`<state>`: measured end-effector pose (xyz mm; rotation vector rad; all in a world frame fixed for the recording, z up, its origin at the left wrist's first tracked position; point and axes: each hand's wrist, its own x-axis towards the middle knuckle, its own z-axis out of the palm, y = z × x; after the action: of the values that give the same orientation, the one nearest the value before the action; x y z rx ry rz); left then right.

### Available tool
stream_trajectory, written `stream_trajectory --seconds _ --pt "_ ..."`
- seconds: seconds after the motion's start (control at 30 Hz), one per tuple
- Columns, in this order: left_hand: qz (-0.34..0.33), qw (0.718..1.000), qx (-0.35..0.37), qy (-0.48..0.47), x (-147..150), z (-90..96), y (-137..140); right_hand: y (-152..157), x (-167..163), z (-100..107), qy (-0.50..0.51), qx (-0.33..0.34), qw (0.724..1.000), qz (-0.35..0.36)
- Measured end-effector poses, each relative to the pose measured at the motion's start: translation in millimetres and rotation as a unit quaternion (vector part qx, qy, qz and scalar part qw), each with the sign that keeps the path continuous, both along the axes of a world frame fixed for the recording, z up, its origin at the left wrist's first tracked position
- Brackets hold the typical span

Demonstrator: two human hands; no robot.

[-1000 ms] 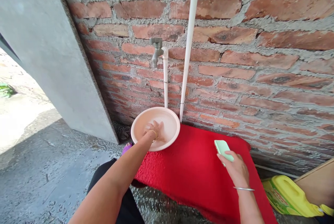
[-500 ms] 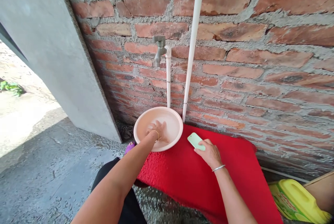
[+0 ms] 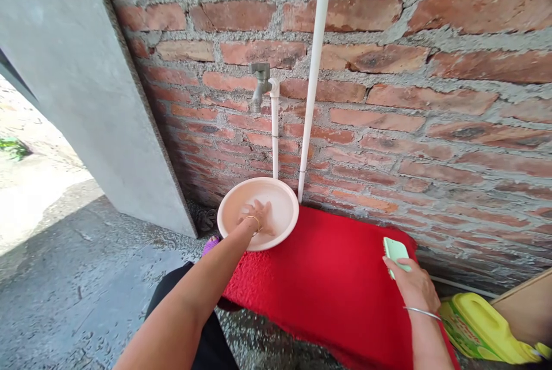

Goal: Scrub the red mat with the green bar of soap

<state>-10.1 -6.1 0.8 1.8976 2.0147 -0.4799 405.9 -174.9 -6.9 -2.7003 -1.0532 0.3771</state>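
My left hand is lowered into a pale pink basin, its fingers spread in the water and seen through the surface. Nothing shows in its grasp. My right hand is closed around a light green scrub brush, flat back upward, over the right part of a red fleecy cloth. The brush's underside is mostly hidden. The basin stands at the cloth's far left end, by the wall.
A grey metal tap on a white pipe juts from the brick wall above the basin. A grey slab leans at left. A yellow jug lies at lower right. The concrete floor is wet.
My right hand has moved to the right across the red cloth with the brush, which has turned more upright in view. My left hand stays in the basin.
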Motion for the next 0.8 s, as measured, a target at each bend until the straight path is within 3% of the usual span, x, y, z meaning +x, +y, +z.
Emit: stream_trajectory --seconds 0.1,0.2,0.3,0.43,0.57,0.67,0.8 --pt "0.006 1.0 0.011 -0.014 -1 -4.4 2 -4 6 1 0.001 -0.009 1.0 -0.02" --pt "0.003 0.999 0.018 -0.028 -2 -7.9 3 3 -14 1 -0.002 0.013 1.0 0.014" --pt "0.0 0.999 0.018 -0.028 -3 -10.0 3 18 -59 -4 0.016 0.065 0.991 0.112" --pt "0.008 1.0 0.021 -0.021 -3 -10.7 4 40 -126 -12 0.025 0.118 0.953 0.278" --pt "0.006 1.0 0.017 -0.019 -3 -8.4 4 58 -162 -16 0.011 0.129 0.917 0.376" --pt "-0.006 1.0 0.004 -0.001 -3 -9.4 5 67 -161 -16 0.007 0.12 0.92 0.373" --pt "0.003 1.0 0.022 -0.004 -4 -14.5 7 68 -134 -9 -0.014 0.09 0.952 0.294"
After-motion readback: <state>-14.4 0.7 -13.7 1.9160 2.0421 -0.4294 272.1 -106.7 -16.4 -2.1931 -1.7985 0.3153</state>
